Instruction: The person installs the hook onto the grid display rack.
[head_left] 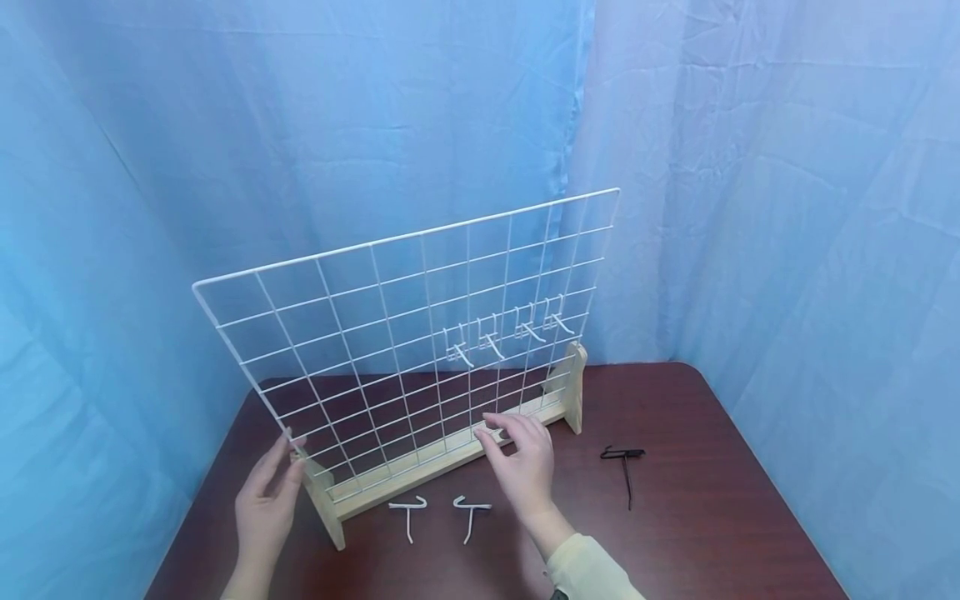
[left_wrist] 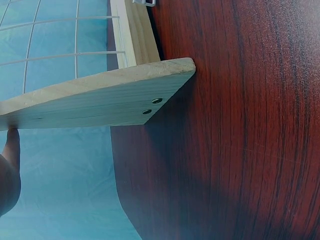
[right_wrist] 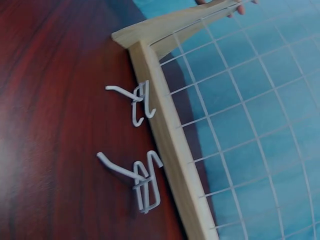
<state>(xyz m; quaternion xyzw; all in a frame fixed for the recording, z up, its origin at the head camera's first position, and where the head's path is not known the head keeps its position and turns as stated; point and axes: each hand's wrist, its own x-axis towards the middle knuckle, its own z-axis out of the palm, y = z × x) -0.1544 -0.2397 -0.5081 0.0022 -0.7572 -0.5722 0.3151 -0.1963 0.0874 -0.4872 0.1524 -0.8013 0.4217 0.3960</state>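
Note:
My left hand [head_left: 266, 504] holds the left upright of a wooden stand [head_left: 322, 504], fingers and thumb at either side of it. A thumb [left_wrist: 11, 165] presses the wood in the left wrist view. The stand carries a white wire grid [head_left: 405, 239]. In front of its base bar, my right hand [head_left: 525, 462] hovers with thumb and forefinger curved apart, nothing between them. Below it on the table lie two white display hooks, one left [head_left: 408, 506] and one right [head_left: 471, 506]; both also show in the right wrist view.
Several white hooks [head_left: 491, 343] hang in a row on the grid's right half. A black hook [head_left: 622, 455] lies on the dark red wooden table [head_left: 720, 517], right of the stand. Blue curtains [head_left: 337, 125] enclose the table behind and at both sides.

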